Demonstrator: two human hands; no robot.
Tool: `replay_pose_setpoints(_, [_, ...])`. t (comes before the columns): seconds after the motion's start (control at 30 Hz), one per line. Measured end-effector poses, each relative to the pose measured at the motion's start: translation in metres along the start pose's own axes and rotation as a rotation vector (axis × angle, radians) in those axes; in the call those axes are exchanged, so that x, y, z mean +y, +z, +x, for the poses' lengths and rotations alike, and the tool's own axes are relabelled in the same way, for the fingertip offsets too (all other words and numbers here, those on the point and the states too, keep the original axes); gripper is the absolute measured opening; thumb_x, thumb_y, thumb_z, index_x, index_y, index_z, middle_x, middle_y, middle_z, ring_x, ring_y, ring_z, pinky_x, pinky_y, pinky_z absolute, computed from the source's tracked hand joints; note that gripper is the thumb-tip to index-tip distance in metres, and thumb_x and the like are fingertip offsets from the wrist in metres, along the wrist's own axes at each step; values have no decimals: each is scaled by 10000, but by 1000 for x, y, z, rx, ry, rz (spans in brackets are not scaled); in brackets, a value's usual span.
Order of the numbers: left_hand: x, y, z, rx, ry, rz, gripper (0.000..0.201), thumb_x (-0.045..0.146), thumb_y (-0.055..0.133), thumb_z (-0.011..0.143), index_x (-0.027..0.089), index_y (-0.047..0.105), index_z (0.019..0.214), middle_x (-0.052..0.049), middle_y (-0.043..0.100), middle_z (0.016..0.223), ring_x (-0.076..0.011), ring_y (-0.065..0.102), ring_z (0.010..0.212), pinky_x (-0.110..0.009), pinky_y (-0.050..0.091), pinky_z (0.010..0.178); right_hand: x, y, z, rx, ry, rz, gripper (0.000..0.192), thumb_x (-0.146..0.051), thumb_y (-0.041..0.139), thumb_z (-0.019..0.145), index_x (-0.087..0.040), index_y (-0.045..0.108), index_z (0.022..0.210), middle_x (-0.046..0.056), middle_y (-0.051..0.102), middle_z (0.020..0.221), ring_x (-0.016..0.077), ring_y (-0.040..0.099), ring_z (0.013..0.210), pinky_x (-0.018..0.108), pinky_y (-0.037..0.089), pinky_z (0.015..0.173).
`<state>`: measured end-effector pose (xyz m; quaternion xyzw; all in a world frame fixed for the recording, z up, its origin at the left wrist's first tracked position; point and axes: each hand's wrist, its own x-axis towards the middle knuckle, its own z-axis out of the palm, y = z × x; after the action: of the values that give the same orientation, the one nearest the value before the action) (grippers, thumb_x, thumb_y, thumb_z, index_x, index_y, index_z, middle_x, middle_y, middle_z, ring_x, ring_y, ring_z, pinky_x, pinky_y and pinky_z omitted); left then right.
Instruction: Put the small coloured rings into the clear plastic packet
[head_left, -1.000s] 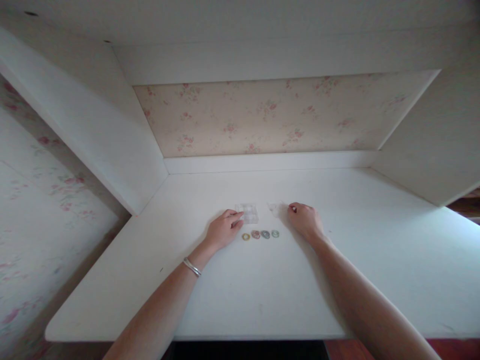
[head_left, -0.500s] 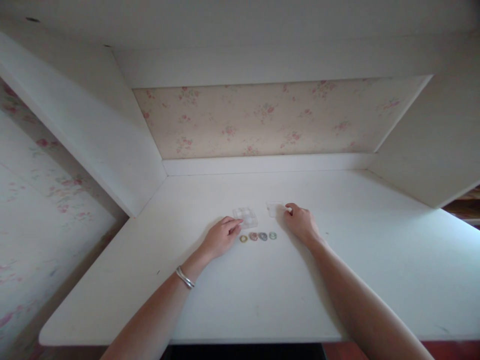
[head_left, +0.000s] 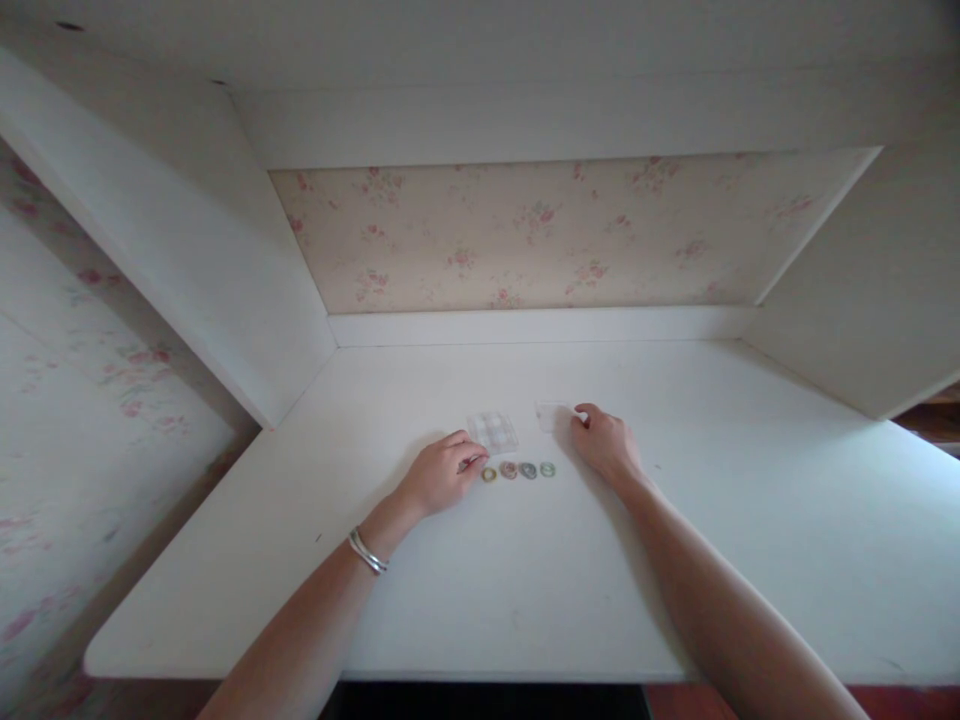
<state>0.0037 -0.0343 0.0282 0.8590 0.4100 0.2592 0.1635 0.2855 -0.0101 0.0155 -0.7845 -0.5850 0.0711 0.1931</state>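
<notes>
A: On the white desk (head_left: pixel 525 580), centre: a clear box (head_left: pixel 493 432) with small compartments, lying flat, its top open. What is in it?

B: The compartments look bare, though the clear plastic against the white top makes this hard to judge. To its right, a little apart, lies a flat clear lid (head_left: pixel 553 415).

A: And in front of the box?

B: Four small rings in a row, lying flat, each just beside the next: a yellow ring (head_left: pixel 489 474), a reddish ring (head_left: pixel 508 469), a grey ring (head_left: pixel 529 470) and a green ring (head_left: pixel 548 469). All four are on the desk, outside the box.

A: Left hand (head_left: pixel 441 473)?

B: Palm down, fingers curled loosely together, tips at the box's near left corner and just beside the yellow ring. Whether the tips pinch anything cannot be told. A silver bangle (head_left: pixel 367 551) sits on that wrist.

A: Right hand (head_left: pixel 604 444)?

B: Palm down, fingers bent and close together, tips touching the lid's right edge. A true pinch on the lid cannot be told.

A: Surroundings?

B: White side panels, with a floral wall (head_left: pixel 525 235) at the back of the desk.
</notes>
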Motion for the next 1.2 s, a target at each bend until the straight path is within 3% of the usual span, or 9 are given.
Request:
replay_pose_setpoints(0.17, [5,0,-4,-121,62,39,193,309,507,853,226,679,883,-16,603,874,-120,574,770,-229,446,741,1,1,0,-7,-4,-10,413,-382,384,855,-229,596,1175,94,676,973,231,615,868,296,416,715])
replay_pose_setpoints(0.6, [3,5,-3,-169,59,84,202,304,495,853,232,680,887,-15,606,877,-124,582,762,-235,446,734,2,1,1,-4,-31,-9,385,-360,403,840,-223,636,1114,94,672,994,228,611,864,290,414,696])
replay_pose_setpoints(0.87, [-1,7,-2,-39,24,-21,170,293,533,838,206,676,869,-21,598,880,-108,553,718,-223,440,685,3,4,2,6,-30,2,373,-353,410,831,-225,645,1091,94,670,987,225,610,848,288,407,683])
replay_pose_setpoints(1.07, [-11,6,8,188,-83,-60,219,327,504,860,198,676,902,-16,552,819,-97,500,650,-224,421,631,0,1,1,67,-49,46,351,-338,431,825,-204,649,1066,81,673,918,196,600,797,270,400,675])
replay_pose_setpoints(1.2, [-23,8,22,271,-157,-50,228,330,499,859,206,685,904,-7,542,793,-99,494,646,-228,423,644,-19,-4,-12,130,-231,137,275,-330,453,836,-223,657,987,27,664,802,155,584,721,250,397,676])
